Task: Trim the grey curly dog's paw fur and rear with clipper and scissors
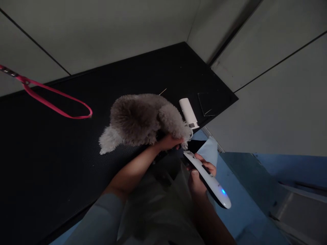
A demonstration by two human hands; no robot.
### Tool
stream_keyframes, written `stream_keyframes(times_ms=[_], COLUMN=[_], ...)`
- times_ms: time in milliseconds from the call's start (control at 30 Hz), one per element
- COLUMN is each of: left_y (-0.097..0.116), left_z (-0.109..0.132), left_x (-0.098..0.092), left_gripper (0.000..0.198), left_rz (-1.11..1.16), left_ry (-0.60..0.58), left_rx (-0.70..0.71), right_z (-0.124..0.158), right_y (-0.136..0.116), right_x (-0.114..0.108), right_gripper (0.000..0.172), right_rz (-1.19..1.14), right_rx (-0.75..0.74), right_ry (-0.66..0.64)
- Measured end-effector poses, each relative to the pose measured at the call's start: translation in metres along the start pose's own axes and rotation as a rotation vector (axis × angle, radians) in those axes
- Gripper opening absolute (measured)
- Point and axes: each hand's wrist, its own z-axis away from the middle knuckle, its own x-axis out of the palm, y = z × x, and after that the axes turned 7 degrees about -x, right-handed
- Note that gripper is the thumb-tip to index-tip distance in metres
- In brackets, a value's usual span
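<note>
A fluffy grey-brown dog (138, 119) is on the black table (51, 160), its lighter, pale-furred leg reaching toward the table's near right edge. My left hand (168, 142) is closed round the lower part of that leg, though its fingertips are mostly hidden. Just right of it, my right hand (198, 183) grips a white hair clipper (213, 182) with a dark underside and a lit blue light. The clipper's blade end points up and left, close to the paw; I cannot tell whether it touches the fur.
A white oblong device (188, 110) lies behind the leg near the table's right edge. To the left, a pink loop leash (58, 102) hangs over the table. Pale panelled walls (114, 34) stand behind, and blue flooring (230, 221) shows at the lower right.
</note>
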Motion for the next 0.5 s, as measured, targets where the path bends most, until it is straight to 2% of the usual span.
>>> stream_keyframes(times_ms=[100,233,500], left_y=[-0.0016,-0.0051,-0.0091], left_z=[-0.0023,-0.0053,-0.0081], left_x=[0.0007,0.001,0.0018], left_gripper=[0.03,0.029,0.037], left_rz=[0.034,0.05,0.068], left_ry=[0.012,0.021,0.035], left_rx=[0.001,0.019,0.051], right_z=[-0.0018,-0.0044,-0.0031], right_y=[0.0011,0.0029,-0.0023], right_x=[0.0011,0.0034,0.0096], right_gripper=[0.034,0.036,0.037], right_rz=[-0.018,0.031,0.069], right_rx=[-0.026,-0.006,-0.08], right_ry=[0.053,0.05,0.046])
